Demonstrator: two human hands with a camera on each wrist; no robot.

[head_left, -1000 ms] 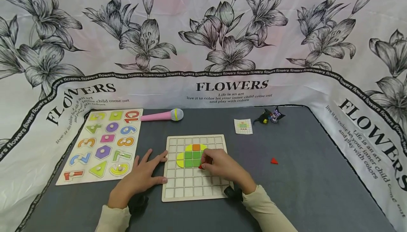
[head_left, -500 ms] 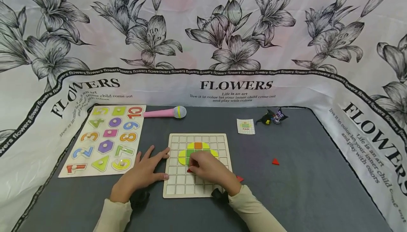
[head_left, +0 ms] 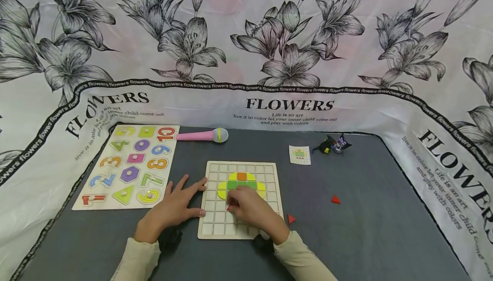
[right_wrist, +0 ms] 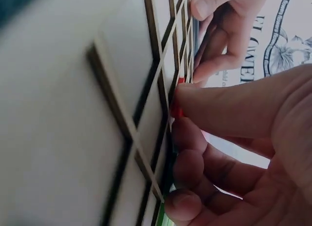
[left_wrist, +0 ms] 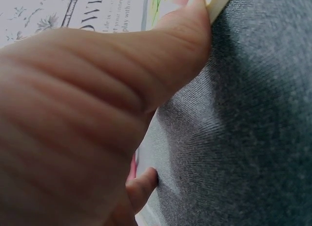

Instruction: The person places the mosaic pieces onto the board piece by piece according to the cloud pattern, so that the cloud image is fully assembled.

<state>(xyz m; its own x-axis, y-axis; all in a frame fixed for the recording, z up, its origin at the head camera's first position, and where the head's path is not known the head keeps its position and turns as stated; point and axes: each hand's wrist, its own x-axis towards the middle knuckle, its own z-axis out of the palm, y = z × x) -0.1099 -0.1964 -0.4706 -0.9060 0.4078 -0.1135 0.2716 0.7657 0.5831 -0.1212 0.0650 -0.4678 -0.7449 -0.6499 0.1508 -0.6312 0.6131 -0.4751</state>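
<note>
My right hand (head_left: 252, 210) pinches a small red triangle (right_wrist: 178, 104) between thumb and fingertips, down at a cell of the wooden grid board (head_left: 212, 229). In the head view only a sliver of the triangle shows. Just above the hand, the board bears green squares (head_left: 251, 184), an orange square (head_left: 242, 176) and yellow rounded pieces (head_left: 222, 190); the hand hides part of the green. With fingers spread, my left hand (head_left: 173, 208) touches the board's left edge with thumb and a fingertip. Its thumb lies against the board's side in the left wrist view.
Two loose red triangles (head_left: 336, 199) lie right of the board, one near its edge. Behind them are a pattern card (head_left: 300, 155) and a small dark figure (head_left: 333, 144). A number puzzle board (head_left: 82, 204) and a pink toy microphone (head_left: 198, 136) are at left.
My right hand has moved left across the board with the red triangle, to below the left green pieces. A triangle right of the board has come out from behind the arm. The left hand stays.
</note>
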